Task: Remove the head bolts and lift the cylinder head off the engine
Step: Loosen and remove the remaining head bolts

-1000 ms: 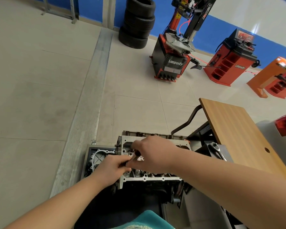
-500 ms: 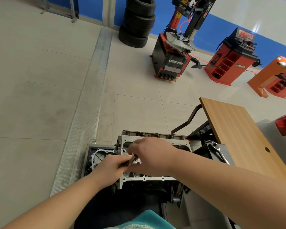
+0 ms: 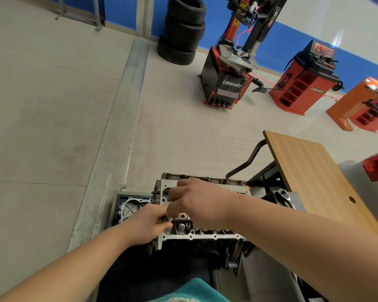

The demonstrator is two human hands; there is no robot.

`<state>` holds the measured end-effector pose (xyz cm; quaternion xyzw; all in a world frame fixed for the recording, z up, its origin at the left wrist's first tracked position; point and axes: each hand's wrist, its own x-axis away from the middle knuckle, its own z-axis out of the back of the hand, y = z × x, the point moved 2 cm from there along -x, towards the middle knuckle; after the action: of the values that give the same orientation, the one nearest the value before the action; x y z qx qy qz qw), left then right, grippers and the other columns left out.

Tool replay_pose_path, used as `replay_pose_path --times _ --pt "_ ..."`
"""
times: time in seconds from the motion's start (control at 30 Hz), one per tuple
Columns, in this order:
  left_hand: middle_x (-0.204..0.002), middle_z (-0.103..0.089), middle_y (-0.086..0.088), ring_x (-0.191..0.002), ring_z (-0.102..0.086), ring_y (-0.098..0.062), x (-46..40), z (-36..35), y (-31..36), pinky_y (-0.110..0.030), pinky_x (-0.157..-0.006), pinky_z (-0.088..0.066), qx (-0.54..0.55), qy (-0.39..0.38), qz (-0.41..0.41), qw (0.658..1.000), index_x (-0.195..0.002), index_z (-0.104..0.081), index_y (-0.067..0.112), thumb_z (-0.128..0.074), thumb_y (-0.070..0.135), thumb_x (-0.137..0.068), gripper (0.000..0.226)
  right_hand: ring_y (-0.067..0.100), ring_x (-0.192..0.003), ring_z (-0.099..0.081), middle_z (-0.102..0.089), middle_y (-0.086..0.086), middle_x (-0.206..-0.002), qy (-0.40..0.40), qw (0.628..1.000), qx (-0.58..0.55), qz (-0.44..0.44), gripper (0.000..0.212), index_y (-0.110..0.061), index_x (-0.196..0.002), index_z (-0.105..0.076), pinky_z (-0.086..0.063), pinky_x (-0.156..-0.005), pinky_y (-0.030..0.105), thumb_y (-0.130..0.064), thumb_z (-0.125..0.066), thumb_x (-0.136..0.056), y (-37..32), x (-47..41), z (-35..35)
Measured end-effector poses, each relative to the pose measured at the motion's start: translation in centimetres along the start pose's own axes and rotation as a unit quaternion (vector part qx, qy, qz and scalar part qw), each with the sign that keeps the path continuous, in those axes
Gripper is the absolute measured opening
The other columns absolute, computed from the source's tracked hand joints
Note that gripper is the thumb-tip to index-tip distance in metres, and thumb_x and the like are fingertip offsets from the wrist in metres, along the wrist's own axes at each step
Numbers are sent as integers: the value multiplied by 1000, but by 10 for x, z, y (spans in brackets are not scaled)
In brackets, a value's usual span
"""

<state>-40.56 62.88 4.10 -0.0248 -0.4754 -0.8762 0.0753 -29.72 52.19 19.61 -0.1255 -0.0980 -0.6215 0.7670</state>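
Left hand (image 3: pixel 147 223) and right hand (image 3: pixel 196 203) pinching small bolt (image 3: pixel 169 219), over cylinder head (image 3: pixel 205 236)

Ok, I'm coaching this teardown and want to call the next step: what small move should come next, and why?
Probably draw the small metal piece straight up and set it aside. Both hands meet at the near-left end of the cylinder head: the left hand and right hand pinch it together. It looks like a bolt or washer, though I cannot tell which. The head still sits on the engine.
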Motion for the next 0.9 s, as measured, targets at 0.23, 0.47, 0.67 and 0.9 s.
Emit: replay_pose_path --times 0.23,0.47,0.67,0.9 --pt "-66 -60 21 -70 -58 1 -6 -10 6 -23 -69 -49 -21 124 24 992 -80 -65 49 -85 43 -81 21 17 -60 -50 -54 1 -71 -14 963 -30 -267 43 -19 -80 -51 -28 -50 29 -49 -40 -108 -5 -10 -3" --pt "-95 -60 38 -89 -59 10 -3 -3 -1 -9 -72 -45 4 -5 7 1000 -88 -53 71 -69 23 -97 52 22 -70 -49 -56 2 -83 -17 996 35 -79 6 -12 -106 -60 -50 -62 37 -15 -60 -100 -5 -4 -8" --pt "-74 -65 25 -75 -60 3 1 -11 4 -17 -71 -45 22 111 34 993 -82 -63 49 -82 28 -88 29 18 -73 -60 -63 -2 -85 12 983 -44 -179 35 -18 -106 -62 -49 -58 35 -51 -50 -102 -6 -2 -1" --pt "-79 -62 19 -74 -56 -5 2 -7 2 -17 -71 -46 36 79 23 996 -85 -63 47 -78 24 -92 28 26 -83 -59 -59 1 -90 -41 983 -5 -177 8 -14 -105 -61 -40 -63 33 -19 -57 -100 -8 -4 -6"
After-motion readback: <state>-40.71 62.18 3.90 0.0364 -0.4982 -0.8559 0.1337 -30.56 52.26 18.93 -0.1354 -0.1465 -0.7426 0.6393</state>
